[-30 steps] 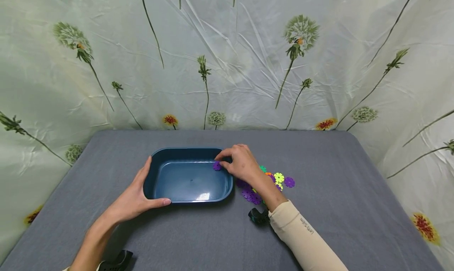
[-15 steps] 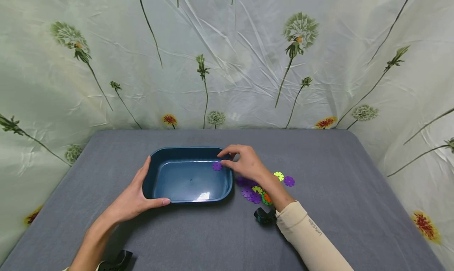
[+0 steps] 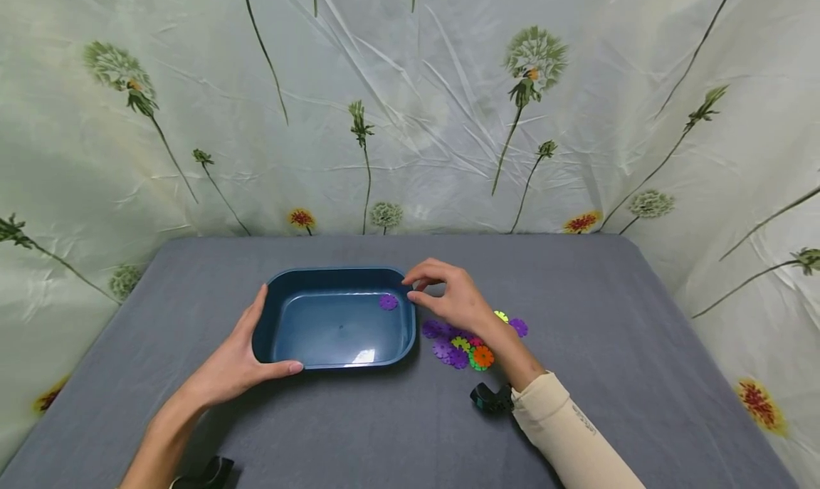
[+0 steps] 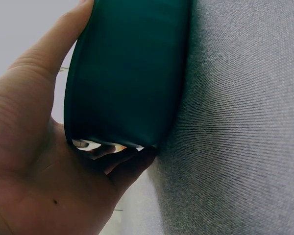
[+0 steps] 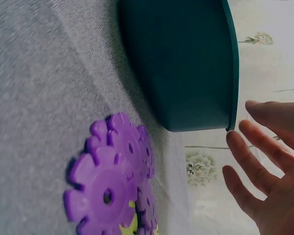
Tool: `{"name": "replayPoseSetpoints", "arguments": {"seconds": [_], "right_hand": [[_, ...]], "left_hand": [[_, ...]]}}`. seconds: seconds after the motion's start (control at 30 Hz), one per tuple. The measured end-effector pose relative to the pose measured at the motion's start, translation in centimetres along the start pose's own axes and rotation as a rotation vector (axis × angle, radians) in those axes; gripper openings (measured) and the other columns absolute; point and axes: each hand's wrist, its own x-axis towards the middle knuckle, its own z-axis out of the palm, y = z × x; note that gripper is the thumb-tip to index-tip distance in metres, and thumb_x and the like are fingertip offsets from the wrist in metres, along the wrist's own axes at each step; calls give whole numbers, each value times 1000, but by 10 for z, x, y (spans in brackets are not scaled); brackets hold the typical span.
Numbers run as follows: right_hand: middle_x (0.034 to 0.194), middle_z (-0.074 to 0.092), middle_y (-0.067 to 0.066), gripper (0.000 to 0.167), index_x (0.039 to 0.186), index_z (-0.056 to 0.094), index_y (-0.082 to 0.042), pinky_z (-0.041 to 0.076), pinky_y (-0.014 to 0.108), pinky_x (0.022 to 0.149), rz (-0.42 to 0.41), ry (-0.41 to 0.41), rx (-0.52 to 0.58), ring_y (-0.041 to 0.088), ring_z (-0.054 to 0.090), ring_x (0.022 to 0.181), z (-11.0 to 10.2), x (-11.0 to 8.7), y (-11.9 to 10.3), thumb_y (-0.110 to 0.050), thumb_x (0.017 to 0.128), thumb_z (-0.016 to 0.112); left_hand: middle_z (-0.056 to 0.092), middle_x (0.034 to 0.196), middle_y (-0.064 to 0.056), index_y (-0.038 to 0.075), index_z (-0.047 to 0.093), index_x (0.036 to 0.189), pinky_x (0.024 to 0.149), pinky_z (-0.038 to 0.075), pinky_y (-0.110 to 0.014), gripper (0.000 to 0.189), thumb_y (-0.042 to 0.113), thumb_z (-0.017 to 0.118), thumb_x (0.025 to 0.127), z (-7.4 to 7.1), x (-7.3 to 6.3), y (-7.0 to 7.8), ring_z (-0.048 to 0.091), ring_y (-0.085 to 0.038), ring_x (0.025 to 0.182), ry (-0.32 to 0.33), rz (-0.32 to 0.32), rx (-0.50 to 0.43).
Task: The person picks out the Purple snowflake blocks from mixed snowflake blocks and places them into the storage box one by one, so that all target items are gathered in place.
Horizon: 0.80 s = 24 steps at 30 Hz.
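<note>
A blue rectangular plastic basin (image 3: pixel 314 332) with rounded corners sits on the table. My left hand (image 3: pixel 233 354) grips its left end, thumb along the near rim; in the left wrist view the fingers wrap the basin wall (image 4: pixel 127 73). One purple notched snowflake disc (image 3: pixel 388 302) lies inside, toward the right. My right hand (image 3: pixel 453 298) hovers by the basin's right rim, fingers loosely bent with a gap between thumb and forefinger. In the right wrist view that hand (image 5: pixel 277 161) holds nothing. Beneath its forearm lies a pile of discs in purple, yellow, orange and green (image 3: pixel 482 357).
Grey cloth covers the table (image 3: pixel 359 432). Behind it hangs a pale curtain (image 3: pixel 435 119) printed with dandelions. One purple disc (image 3: pixel 519 327) lies right of the forearm, beside a yellow one (image 3: pixel 501 317). A black wrist device (image 3: pixel 492 398) shows under the right wrist.
My right hand has let go of the purple disc, which stays in the basin. The hand has moved right to the rim, uncovering more of the pile. The left hand keeps its grip.
</note>
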Motion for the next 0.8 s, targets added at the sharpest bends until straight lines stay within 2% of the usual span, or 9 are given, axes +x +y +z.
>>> {"name": "replayPoseSetpoints", "arguments": {"seconds": [0.23,0.5,0.8], "right_hand": [[114,72,4,19,111,78,-10,58,54,96,-10,44,0,19,71,96,-3,-6,2,-7,92,78],[112,72,6,20,111,78,-12,59,51,95,17,42,-1,21,70,95,-8,-13,6,-9,92,79],[113,72,15,21,114,77,-5,58,52,96,32,37,12,24,71,98,-13,-22,14,-11,94,78]], "left_hand": [[1,171,-34,24,-18,167,107,30,-81,139,45,88,80,1,-1,-1,19,-64,151,0,-1,10],[1,172,-33,25,-17,167,109,29,-80,139,46,89,79,1,0,-1,18,-62,152,8,9,1],[1,172,-33,24,-18,167,109,29,-80,139,45,88,79,0,0,-1,17,-63,152,0,1,1]]}}
